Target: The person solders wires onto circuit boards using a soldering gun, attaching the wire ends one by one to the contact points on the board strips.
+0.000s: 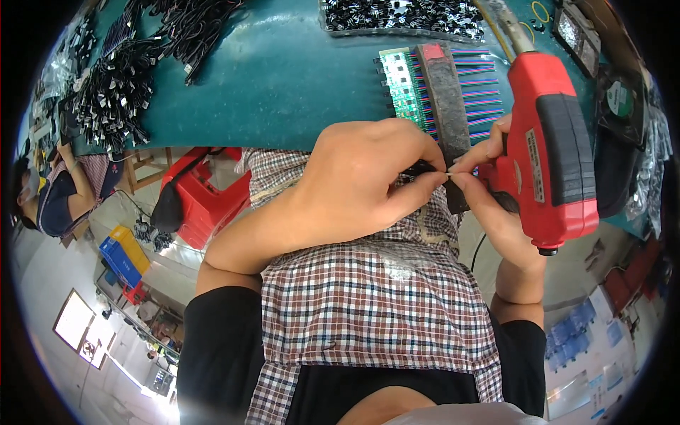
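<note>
My left hand (368, 173) is closed in a pinch in front of the bench edge, its thumb and finger around something tiny. A dark thing (419, 168) shows under its fingers. Against those fingertips, my right hand (489, 209) also pinches, with a thin pale bit between the two hands. A red and black gun-shaped tool (552, 149) with a metal tip partly covers my right hand; what supports it is hidden. Just beyond, a strip of green circuit boards (402, 85) with rows of coloured wires (478, 88) lies under a dark worn bar (446, 95).
On the green bench (283, 85), bundles of black cables (117, 95) lie at left. A tray of small black parts (404, 18) is at the back. A black fan (620, 95) stands at right. A red stool (205, 202) and a seated person (67, 188) are at left.
</note>
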The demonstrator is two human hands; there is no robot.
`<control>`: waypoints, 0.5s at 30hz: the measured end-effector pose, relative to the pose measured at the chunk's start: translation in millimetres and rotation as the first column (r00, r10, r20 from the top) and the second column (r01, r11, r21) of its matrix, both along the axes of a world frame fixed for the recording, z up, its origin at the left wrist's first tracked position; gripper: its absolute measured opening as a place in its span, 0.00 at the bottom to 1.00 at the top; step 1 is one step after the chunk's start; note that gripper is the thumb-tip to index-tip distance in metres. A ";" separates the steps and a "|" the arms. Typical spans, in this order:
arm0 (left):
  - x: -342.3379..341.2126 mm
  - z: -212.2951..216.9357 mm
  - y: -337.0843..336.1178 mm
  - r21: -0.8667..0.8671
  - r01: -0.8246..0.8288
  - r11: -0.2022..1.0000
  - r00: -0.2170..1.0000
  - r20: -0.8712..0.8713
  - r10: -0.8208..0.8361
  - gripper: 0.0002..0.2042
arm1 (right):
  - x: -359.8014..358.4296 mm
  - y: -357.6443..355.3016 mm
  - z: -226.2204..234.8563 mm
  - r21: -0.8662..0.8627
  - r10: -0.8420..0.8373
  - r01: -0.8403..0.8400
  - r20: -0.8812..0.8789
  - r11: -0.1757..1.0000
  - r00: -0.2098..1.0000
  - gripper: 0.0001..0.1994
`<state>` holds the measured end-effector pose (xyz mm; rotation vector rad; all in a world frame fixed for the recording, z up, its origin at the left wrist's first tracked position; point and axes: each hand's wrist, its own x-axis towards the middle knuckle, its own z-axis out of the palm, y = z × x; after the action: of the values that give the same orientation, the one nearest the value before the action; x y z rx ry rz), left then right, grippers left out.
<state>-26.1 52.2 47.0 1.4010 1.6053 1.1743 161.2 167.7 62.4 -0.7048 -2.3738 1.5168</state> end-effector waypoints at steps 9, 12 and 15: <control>-12.0 10.6 3.2 0.092 0.235 0.968 0.963 -0.158 -0.219 0.04 | 10.5 2.1 11.8 -0.041 0.018 -0.014 0.104 0.999 0.994 0.33; -26.0 11.5 7.6 -0.072 -0.102 0.992 0.956 -0.282 0.078 0.03 | 9.8 1.9 14.9 -0.434 -0.422 0.345 -0.092 0.832 0.902 0.30; -33.4 0.3 17.3 0.005 -0.291 0.957 0.883 -0.383 0.271 0.03 | 14.1 0.3 13.2 -0.454 -0.475 0.364 -0.157 0.813 0.866 0.26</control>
<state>-59.5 69.5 47.3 1.4607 2.1574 1.0504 175.3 168.0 75.6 -0.9729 -1.5713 1.7781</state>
